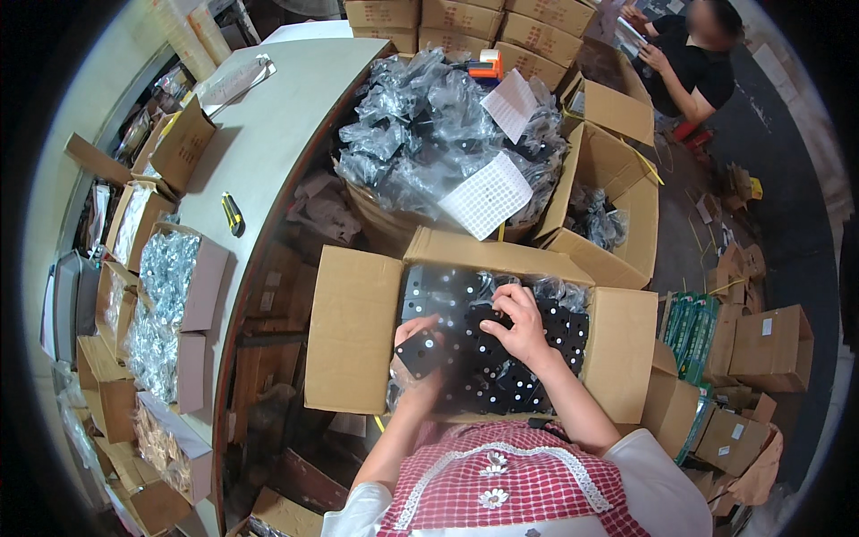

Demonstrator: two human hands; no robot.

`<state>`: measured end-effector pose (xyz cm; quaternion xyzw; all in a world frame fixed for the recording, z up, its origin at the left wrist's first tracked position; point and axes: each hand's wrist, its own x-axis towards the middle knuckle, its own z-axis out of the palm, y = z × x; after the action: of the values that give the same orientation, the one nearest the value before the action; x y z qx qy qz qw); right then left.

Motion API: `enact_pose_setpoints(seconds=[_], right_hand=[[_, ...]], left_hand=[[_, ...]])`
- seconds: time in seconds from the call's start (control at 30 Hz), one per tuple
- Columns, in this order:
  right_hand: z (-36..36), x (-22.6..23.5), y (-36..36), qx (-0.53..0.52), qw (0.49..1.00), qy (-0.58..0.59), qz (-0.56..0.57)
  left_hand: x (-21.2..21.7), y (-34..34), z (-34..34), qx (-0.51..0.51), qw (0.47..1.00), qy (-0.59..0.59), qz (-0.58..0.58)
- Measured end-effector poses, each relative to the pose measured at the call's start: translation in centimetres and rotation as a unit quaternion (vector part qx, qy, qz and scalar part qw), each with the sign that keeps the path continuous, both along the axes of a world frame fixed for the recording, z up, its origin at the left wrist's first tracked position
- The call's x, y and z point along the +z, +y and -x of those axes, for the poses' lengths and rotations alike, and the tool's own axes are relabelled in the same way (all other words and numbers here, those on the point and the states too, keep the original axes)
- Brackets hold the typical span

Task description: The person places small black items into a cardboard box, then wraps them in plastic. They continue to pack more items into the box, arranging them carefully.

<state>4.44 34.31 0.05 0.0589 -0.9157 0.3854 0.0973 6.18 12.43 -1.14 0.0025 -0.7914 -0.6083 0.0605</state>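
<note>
An open cardboard box (349, 331) stands in front of me, filled with black flat plates (559, 345) that carry small white round dots. Some of the plates lie in clear plastic. My left hand (416, 362) is closed around one black plate (420, 354) with a white dot, at the box's left side. Over the middle of the box, my right hand (521, 327) has its fingers bent and thumb apart, gripping among the black plates. What lies under those fingers is partly hidden.
Behind the box, a large container overflows with plastic-wrapped parts (420, 134), topped by white sticker sheets (488, 195) and an orange label gun (486, 66). Another open carton (617, 201) stands right of it. A table (268, 116) on the left holds a yellow cutter (233, 215). A person (693, 67) works far right.
</note>
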Motion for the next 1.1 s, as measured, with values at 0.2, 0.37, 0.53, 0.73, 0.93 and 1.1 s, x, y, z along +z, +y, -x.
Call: enact_pose_setpoints(seconds=[0.2, 0.37, 0.53, 0.73, 0.93, 1.1], right_hand=[[0.0, 2.7, -0.7, 0.002, 0.997, -0.059, 0.056], [-2.6, 8.3, 0.1, -0.003, 0.971, -0.122, 0.207], [-2.6, 10.4, 0.0, 0.067, 0.807, -0.295, 0.506], [3.7, 4.6, -0.1, -0.073, 0.939, -0.252, 0.22], [6.4, 0.1, -1.4, -0.004, 0.958, -0.239, -0.158], [6.0, -0.2, -2.2, -0.016, 0.97, -0.19, -0.149]], left_hand=[[0.7, 0.0, 0.8, -0.042, 0.998, 0.018, 0.047], [4.0, 0.0, 1.0, -0.14, 0.989, -0.025, 0.032], [5.3, 0.8, 1.6, -0.261, 0.953, 0.147, 0.044], [-0.6, 0.3, -1.3, -0.205, 0.949, 0.043, 0.237], [-0.3, -0.8, -3.0, -0.025, 0.968, -0.093, -0.233], [2.5, -1.2, -2.6, 0.016, 0.95, -0.129, -0.285]])
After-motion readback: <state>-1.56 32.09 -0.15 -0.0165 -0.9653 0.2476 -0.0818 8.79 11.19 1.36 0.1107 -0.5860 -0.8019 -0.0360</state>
